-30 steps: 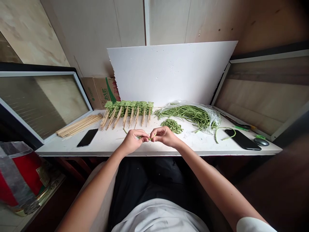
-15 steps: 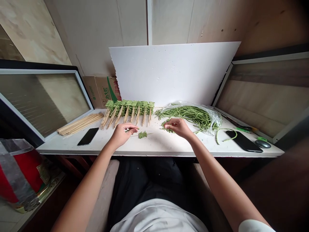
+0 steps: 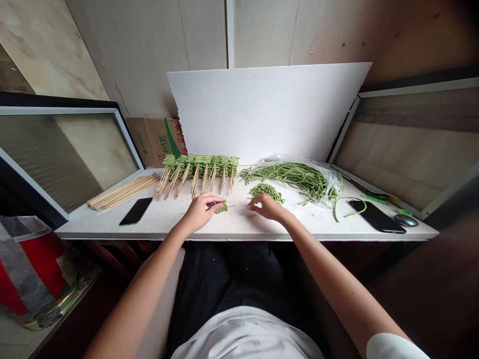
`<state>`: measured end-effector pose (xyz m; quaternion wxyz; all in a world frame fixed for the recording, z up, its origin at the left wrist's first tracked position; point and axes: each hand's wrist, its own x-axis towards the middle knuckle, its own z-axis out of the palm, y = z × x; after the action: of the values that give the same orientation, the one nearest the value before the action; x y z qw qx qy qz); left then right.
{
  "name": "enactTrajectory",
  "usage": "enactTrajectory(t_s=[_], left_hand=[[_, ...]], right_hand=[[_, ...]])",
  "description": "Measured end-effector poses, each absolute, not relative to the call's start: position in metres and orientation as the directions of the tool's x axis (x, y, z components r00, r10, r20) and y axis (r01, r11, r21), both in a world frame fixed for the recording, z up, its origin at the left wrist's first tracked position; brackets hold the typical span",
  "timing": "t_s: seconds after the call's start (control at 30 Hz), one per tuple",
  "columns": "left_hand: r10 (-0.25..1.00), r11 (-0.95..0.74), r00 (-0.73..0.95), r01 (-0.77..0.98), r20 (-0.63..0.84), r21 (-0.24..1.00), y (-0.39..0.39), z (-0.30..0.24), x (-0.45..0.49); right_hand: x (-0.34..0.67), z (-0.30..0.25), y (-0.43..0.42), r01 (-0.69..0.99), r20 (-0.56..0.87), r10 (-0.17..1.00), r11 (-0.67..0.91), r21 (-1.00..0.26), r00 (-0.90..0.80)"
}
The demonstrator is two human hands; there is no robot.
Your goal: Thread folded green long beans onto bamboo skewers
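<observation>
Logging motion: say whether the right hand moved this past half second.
Yes: relative to the bean pile, the right hand moved left and toward the table's front edge.

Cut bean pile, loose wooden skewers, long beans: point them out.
Cut bean pile (image 3: 268, 189), head view: pile's middle.
Loose wooden skewers (image 3: 124, 193), head view: middle of the shafts.
Long beans (image 3: 294, 175), head view: heap's centre.

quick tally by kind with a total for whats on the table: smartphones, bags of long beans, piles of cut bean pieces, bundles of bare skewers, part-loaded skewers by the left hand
Smartphones: 2
Bag of long beans: 1
Pile of cut bean pieces: 1
Bundle of bare skewers: 1
Part-loaded skewer by the left hand: 1
Total: 6
</observation>
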<state>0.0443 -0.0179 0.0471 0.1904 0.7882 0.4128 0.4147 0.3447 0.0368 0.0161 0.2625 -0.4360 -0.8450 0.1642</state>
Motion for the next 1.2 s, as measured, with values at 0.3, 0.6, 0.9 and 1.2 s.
enactTrajectory(t_s=[0.3,0.6,0.9,1.2], left_hand=[[0.786,-0.617,0.252,0.361,0.564,0.699,-0.025,0.039,0.064],[0.759,-0.648,0.311,0.439,0.572,0.622,-0.027,0.039,0.066],[0.715,-0.686,0.337,0.505,0.612,0.523,-0.026,0.047,0.058],[0.665,-0.72,0.357,0.539,0.656,0.436,-0.031,0.046,0.064]], right_hand=[[0.307,0.059,-0.009,0.315,0.38,0.759,0.591,-0.742,-0.528],[0.298,0.063,-0.02,0.222,0.531,0.715,0.668,-0.71,-0.455],[0.307,0.062,-0.013,0.267,0.553,0.713,0.686,-0.677,-0.432],[0.295,0.058,-0.017,0.291,0.613,0.652,0.753,-0.59,-0.445]])
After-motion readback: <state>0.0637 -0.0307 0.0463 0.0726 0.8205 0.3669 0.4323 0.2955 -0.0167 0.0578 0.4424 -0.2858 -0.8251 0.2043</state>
